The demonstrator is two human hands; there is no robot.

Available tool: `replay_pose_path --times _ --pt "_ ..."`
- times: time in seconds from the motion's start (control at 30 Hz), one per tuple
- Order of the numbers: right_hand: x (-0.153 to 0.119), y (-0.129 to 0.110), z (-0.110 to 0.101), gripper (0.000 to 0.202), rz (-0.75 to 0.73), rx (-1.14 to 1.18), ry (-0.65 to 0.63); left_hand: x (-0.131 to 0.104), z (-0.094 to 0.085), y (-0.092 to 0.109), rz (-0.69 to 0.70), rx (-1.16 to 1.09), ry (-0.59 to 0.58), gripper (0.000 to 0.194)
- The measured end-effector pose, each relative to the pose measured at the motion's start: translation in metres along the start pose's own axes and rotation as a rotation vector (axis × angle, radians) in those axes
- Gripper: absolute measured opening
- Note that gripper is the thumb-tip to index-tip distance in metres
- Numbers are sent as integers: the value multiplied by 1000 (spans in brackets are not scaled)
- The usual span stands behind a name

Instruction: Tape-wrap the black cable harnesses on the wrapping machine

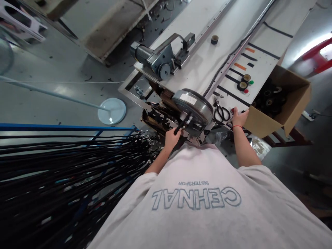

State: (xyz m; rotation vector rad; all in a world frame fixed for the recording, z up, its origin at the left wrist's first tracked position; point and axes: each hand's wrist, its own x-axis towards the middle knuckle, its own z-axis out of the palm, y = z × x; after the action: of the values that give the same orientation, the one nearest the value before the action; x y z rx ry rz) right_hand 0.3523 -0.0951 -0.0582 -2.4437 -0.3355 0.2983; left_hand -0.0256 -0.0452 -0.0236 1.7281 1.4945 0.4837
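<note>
My left hand (171, 138) is closed round the end of a black cable (183, 123) with white connectors, held in front of a round drum-shaped machine head (193, 106). My right hand (240, 118) lies at the front corner of the long white worktable (194, 65), thumb and fingers apart. Its thumb is by a small red button (232, 110); whether it presses cannot be seen. Black-handled scissors (221, 113) lie just left of that hand. Two tape rolls (242, 85) sit farther up, beside a green button (250, 82) and another red button (246, 91).
An open cardboard box (295, 107) of dark rolls stands at the right. On the left, many black cables (64, 166) hang over a blue rack (64, 127). A motor unit (155, 58) is mounted on the table's left edge. One tape roll (214, 39) stands farther back.
</note>
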Motion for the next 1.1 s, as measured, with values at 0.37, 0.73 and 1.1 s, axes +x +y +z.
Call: replay_pose_path --times 0.37,0.73,1.1 --pt "2 3 2 92 -8 0 10 6 12 2 -40 -28 -58 29" --pt "0 -5 -4 91 19 -7 -21 15 15 1 29 27 -20 34" --pt "0 -1 -2 91 -9 -3 -15 9 8 -4 56 74 -188 36"
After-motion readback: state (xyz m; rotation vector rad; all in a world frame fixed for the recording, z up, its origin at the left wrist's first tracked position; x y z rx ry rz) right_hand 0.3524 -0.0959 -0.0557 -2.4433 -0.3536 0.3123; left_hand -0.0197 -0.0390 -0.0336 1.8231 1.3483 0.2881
